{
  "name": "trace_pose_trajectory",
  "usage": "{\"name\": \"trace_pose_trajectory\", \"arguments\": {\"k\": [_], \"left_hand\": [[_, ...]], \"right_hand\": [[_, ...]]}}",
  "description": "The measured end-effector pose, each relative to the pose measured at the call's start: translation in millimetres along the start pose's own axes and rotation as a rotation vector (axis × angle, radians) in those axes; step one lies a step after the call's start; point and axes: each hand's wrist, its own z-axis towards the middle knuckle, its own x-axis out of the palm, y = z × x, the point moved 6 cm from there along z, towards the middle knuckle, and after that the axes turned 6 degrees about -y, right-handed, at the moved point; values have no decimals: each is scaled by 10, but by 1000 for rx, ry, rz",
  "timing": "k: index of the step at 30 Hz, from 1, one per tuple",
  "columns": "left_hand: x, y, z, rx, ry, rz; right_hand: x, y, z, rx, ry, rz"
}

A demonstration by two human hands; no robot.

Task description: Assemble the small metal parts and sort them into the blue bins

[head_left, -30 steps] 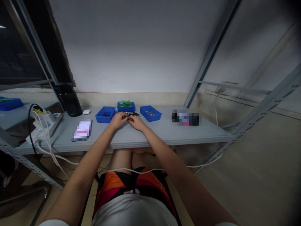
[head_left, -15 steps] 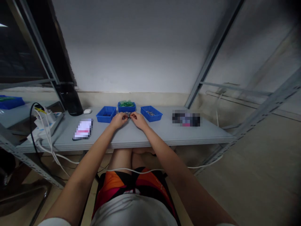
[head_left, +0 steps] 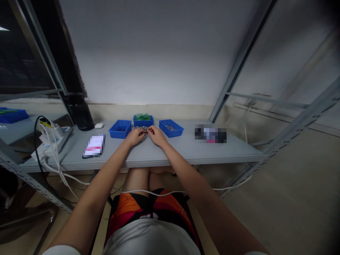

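Observation:
My left hand [head_left: 136,136] and my right hand [head_left: 156,135] meet over the middle of the shelf table, fingertips pinched close together. What they pinch is too small to name. Just behind the fingers lies a heap of small shiny metal pieces [head_left: 138,128], partly hidden by both hands. Behind the heap stands a blue bin [head_left: 143,123] holding green pieces [head_left: 142,117]. To the left of my left hand is another blue bin [head_left: 120,135], dark inside. A third blue bin [head_left: 174,134], right of my right hand, holds some small metal pieces [head_left: 170,128].
On the left are a phone [head_left: 94,146], a white earphone case [head_left: 99,125], a black bottle [head_left: 81,115] and a power strip [head_left: 54,143] with cables. A blurred-out dark object [head_left: 210,134] lies at right. Metal posts frame the table [head_left: 191,152].
The fingers of my left hand have shifted and curled slightly, so more of the metal heap shows behind them. My right hand stays almost in place.

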Motion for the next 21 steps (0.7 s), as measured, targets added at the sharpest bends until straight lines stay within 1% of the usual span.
{"name": "trace_pose_trajectory", "arguments": {"k": [8, 13, 16, 19, 21], "left_hand": [[-27, 11, 2, 13, -32, 18], [-96, 4, 3, -8, -104, 9], [-131, -25, 5, 3, -147, -17], [-133, -54, 5, 26, -150, -34], [-128, -67, 5, 38, -142, -37]], "right_hand": [[-12, -22, 8, 19, -12, -16], [-12, -105, 13, 43, -27, -24], [46, -136, -5, 38, 48, -33], [117, -136, -32, 23, 139, -34], [141, -131, -44, 14, 165, -36]]}}
